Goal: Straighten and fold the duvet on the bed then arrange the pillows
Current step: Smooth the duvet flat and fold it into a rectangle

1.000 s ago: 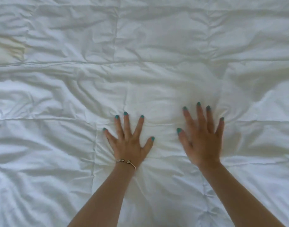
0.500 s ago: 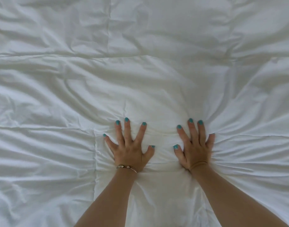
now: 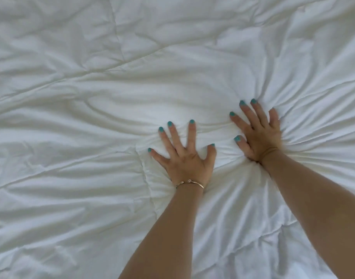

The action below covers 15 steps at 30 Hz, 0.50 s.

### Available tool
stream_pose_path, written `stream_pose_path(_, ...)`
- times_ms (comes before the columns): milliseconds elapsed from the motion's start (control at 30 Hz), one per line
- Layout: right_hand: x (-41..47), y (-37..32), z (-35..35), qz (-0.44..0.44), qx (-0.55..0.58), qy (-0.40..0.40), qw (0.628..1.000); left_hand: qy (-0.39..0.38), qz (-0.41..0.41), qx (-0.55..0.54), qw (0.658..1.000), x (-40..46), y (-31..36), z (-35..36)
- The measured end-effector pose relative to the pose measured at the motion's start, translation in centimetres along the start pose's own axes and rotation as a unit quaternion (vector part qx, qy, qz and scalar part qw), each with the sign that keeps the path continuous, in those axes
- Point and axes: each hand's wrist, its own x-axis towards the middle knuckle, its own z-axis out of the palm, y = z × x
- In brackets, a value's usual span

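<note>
A white quilted duvet fills the whole view, creased with stitched seams crossing it. My left hand lies flat on it with fingers spread wide, a thin gold bracelet on the wrist. To its right my right hand also presses flat, fingers straight and angled up-left. Folds of fabric fan out from under both palms, tightest to the right of the right hand. No pillow is in view.
Only duvet surface surrounds the hands. A stitched seam runs down from the top at the left of centre, and another seam passes just left of my left wrist.
Both hands stay flat on the duvet. The right hand slid back towards me, then moved up and right, bunching fabric beside it. The view shifted left, so the hands sit further right.
</note>
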Motion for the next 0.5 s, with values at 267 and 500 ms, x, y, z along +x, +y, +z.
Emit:
stream_pose_path(267, -4.7, -6.6, -5.9, 0.204, -0.007, -0.072, 0.976, -0.059, 0.191, 0.107, 0.974, -6.2, -10.0, -4.3)
stream_pose_path(500, -23.2, -18.5, -6.3, 0.177, 0.053, -0.279, 0.942, 0.009, 0.177, 0.038, 0.983, -17.5, -20.7, -0.9)
